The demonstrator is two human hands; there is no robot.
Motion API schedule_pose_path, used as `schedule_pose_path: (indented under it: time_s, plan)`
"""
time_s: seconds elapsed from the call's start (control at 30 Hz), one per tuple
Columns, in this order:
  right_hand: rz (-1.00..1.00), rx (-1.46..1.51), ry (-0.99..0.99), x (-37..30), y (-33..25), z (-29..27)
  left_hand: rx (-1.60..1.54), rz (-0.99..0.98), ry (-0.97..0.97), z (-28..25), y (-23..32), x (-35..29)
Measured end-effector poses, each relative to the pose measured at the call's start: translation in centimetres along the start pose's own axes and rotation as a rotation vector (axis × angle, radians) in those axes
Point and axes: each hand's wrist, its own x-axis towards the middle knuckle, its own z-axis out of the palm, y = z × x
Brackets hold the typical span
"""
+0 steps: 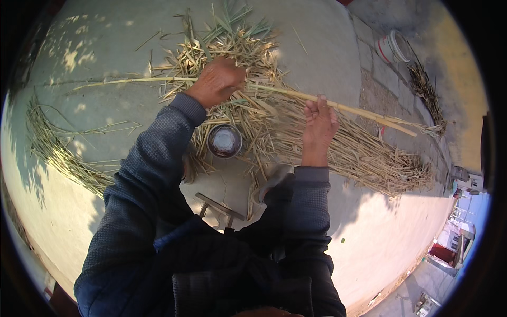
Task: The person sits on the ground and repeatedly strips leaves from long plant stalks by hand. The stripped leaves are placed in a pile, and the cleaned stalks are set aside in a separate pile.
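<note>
A long pale reed stalk [296, 94] runs across in front of me, its thin greenish end pointing left. My left hand [221, 82] is closed in a fist around its middle, over a heap of leaf strips. Farther right, my right hand [320, 119] pinches the thicker part of the stalk between thumb and fingers. Under and around both hands lie loose dry leaves [259, 53]. Below the right hand spreads a thick bundle of dry reeds [380, 161]. What the left fist covers is hidden.
A round metal tin [225, 141] stands between my knees and the leaves. Stripped greenish stalks [66, 158] lie at the left. A white bucket [393, 47] and a dark bundle of stalks [426, 95] are at the far right. Near my legs is a small wooden stool [219, 206].
</note>
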Motion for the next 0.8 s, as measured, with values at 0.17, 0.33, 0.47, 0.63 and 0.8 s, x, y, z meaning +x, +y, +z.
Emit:
schedule_pose_path:
  time_s: [0.17, 0.33, 0.47, 0.63, 0.8]
  plan:
    - [0.044, -0.065, 0.055, 1.9, -1.6, -2.6, 0.17, -0.145, -0.171, -3.0, -3.0, -2.4]
    - [0.089, -0.037, -0.172, -0.1, 1.4, 0.0, -0.146, -0.085, -0.047, -0.9, 1.0, -0.5]
    - [0.154, -0.014, -0.306, -0.8, 1.7, 0.8, -0.314, -0.086, -0.009, 0.5, 2.3, 0.4]
    - [0.087, -0.007, -0.158, 2.7, -1.7, -1.8, -0.315, -0.148, -0.061, -1.0, 0.1, -0.7]
    - [0.142, 0.049, -0.351, 1.4, 1.3, 0.2, -0.312, -0.137, -0.061, -1.5, 0.7, -0.2]
